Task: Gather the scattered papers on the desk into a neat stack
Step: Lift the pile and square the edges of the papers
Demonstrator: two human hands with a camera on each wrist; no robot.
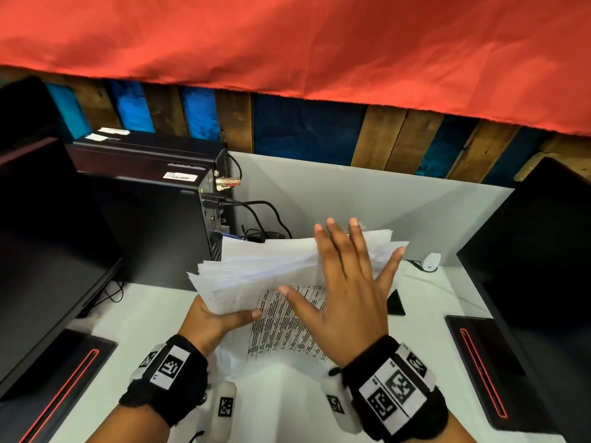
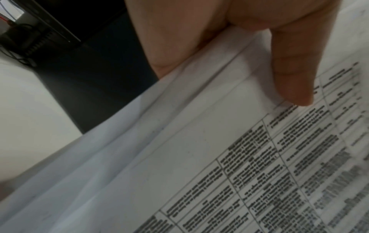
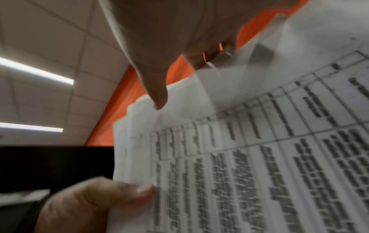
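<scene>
A thick stack of white papers (image 1: 262, 266) is raised off the white desk (image 1: 144, 318), its top sheet printed with a table of text. My left hand (image 1: 211, 324) grips the stack at its near left edge, thumb (image 2: 295, 78) on the printed sheet and fingers hidden beneath. My right hand (image 1: 348, 298) lies flat on the stack's right side, fingers straight and spread. In the right wrist view the right thumb (image 3: 159, 100) touches the papers (image 3: 239, 157) near their upper edge. The sheets' edges are uneven and fan out at the left.
A black monitor (image 1: 48, 235) stands at the left and another (image 1: 537, 251) at the right. A black computer tower (image 1: 153, 203) with cables (image 1: 265, 219) sits behind the papers. A small white device (image 1: 430, 262) lies at the back right. A red cloth (image 1: 287, 43) hangs above.
</scene>
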